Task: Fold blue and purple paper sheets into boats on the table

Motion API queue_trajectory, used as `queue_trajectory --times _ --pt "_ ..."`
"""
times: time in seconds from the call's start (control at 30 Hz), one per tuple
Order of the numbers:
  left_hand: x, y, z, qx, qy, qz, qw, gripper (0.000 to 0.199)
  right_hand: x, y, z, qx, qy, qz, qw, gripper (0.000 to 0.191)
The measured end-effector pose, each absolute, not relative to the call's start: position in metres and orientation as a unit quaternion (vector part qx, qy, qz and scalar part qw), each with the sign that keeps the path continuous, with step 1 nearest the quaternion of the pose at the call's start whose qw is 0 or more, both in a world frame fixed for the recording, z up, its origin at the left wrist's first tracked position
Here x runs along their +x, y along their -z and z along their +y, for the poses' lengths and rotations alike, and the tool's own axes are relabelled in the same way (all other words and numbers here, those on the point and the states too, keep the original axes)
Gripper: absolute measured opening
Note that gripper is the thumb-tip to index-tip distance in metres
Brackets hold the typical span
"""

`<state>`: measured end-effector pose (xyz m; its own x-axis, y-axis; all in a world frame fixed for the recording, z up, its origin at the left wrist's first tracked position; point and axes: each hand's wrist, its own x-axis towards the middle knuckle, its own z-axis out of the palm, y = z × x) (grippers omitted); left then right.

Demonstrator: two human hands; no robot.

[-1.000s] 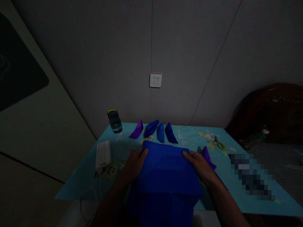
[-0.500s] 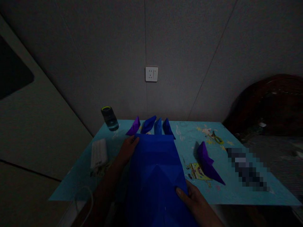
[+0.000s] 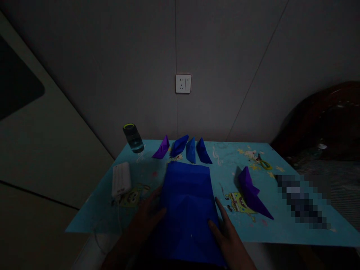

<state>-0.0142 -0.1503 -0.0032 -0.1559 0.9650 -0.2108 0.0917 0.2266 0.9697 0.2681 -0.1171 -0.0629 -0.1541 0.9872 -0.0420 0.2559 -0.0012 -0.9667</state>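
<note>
A large sheet of blue paper [image 3: 187, 221] with crease lines lies in front of me, its far part over the table and its near edge toward my body. At its left edge is my left hand [image 3: 150, 213], thumb on the paper and fingers along the side. My right hand [image 3: 226, 232] holds the right edge, thumb on top and index finger stretched along the side. To the right rests a purple paper boat [image 3: 250, 193]. Behind the sheet stand several smaller folded boats, among them a purple one [image 3: 162, 148] and a light blue one [image 3: 191, 150].
The table [image 3: 225, 176] has a light blue printed cover. On its left are a dark bottle [image 3: 133, 138] and a white power bank [image 3: 121, 179] with a cable. Yellow-handled scissors [image 3: 264, 164] and a blurred-out object [image 3: 300, 202] lie on the right. A wall socket [image 3: 183, 83] is behind.
The blue sheet has come down lower and flatter, so the boats behind it show more fully. My left hand has slid from its far left corner back down the left edge.
</note>
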Motion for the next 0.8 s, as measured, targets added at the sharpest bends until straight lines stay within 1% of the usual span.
queue_trajectory --times 0.17,0.3,0.4,0.5,0.6,0.7,0.8 --pt "-0.015 0.021 -0.172 0.509 -0.395 0.651 0.402 0.046 0.271 0.059 -0.114 -0.547 -0.433 -0.645 0.311 0.057" --pt "-0.015 0.041 -0.179 0.567 -0.357 0.686 0.282 0.034 0.267 0.055 -0.113 -0.541 -0.386 -0.700 0.262 0.054" --pt "-0.013 0.058 -0.179 0.606 -0.356 0.686 0.189 0.027 0.262 0.052 -0.119 -0.538 -0.292 -0.755 0.233 0.047" --pt "-0.008 0.068 -0.179 0.637 -0.337 0.676 0.154 0.026 0.258 0.050 -0.125 -0.561 -0.177 -0.789 0.176 0.042" --pt "-0.003 0.069 -0.182 0.652 -0.274 0.697 0.120 0.029 0.257 0.050 -0.127 -0.584 -0.082 -0.797 0.127 0.042" --pt "0.000 0.062 -0.182 0.678 -0.198 0.707 0.038 0.030 0.258 0.053 -0.125 -0.565 0.008 -0.812 0.150 0.042" --pt "0.006 0.054 -0.177 0.736 -0.158 0.657 -0.040 0.026 0.258 0.059 -0.121 -0.511 0.062 -0.838 0.179 0.037"
